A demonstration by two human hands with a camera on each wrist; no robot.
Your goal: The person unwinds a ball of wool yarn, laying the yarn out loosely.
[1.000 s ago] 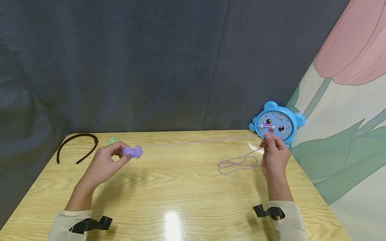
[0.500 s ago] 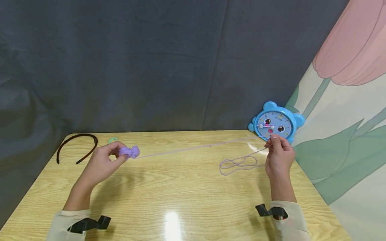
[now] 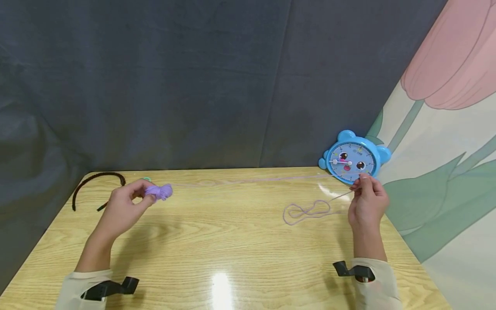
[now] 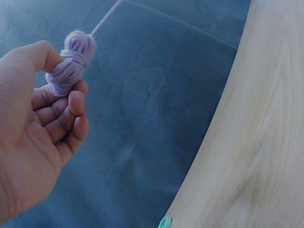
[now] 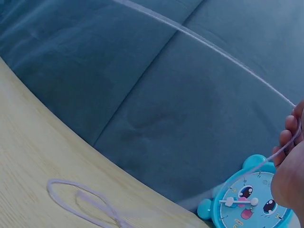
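Observation:
Between its thumb and fingers, my left hand [image 3: 125,209] pinches a small bundle of purple yarn [image 3: 159,192], wound tight round its middle. In the left wrist view the yarn bundle [image 4: 71,66] has a strand leaving its top. That strand [image 3: 252,180] crosses above the table to my right hand [image 3: 368,202], which pinches it at the fingertips. From the right hand the yarn drops to loose loops [image 3: 308,212] on the table. In the right wrist view, the right hand [image 5: 292,156] shows only in part at the edge, with yarn running across its fingers.
A blue bear-shaped clock [image 3: 353,159] stands at the back right, behind the right hand. A dark headband [image 3: 77,191] lies at the back left, partly behind the left hand, near a green ring [image 3: 147,178]. A dark curtain [image 3: 193,86] backs the wooden table [image 3: 240,245].
My left hand has moved left with the yarn bundle, and my right hand has moved right. The span of yarn between them is longer. The loops on the table have shifted slightly.

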